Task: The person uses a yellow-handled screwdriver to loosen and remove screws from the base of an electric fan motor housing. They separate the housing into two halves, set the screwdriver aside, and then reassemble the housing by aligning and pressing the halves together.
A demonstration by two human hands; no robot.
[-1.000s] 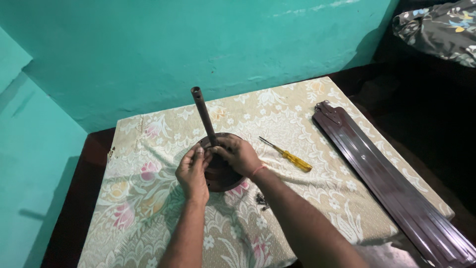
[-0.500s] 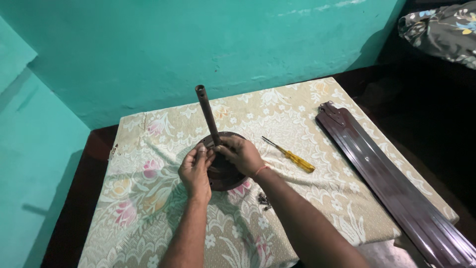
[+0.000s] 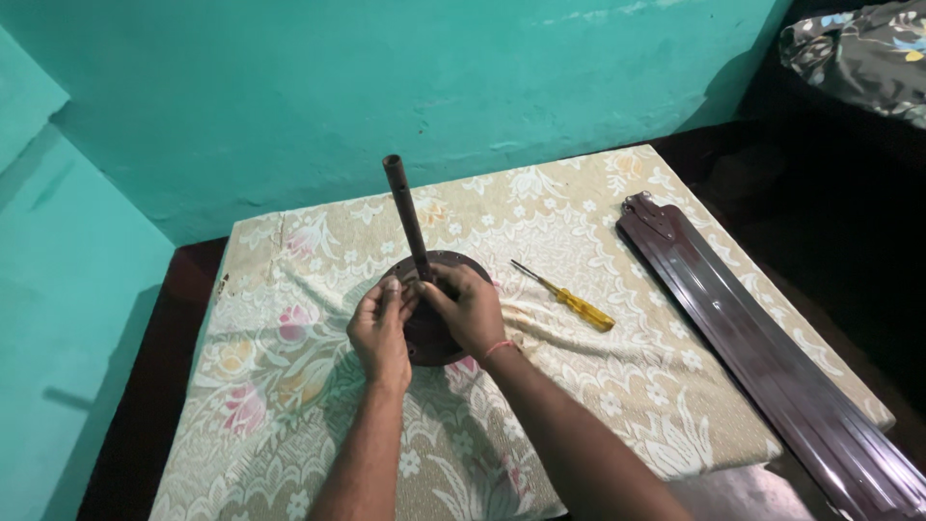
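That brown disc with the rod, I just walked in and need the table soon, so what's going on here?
A person has both hands on a round brown motor housing lying on a floral tablecloth. The left hand and right hand work at the base of the upright rod. A yellow-handled screwdriver lies untouched to the right, and long brown fan blades rest along the table's right edge.

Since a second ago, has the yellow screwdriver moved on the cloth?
No. The yellow screwdriver lies at the same spot on the floral cloth, right of the round motor; only the camera shifted.
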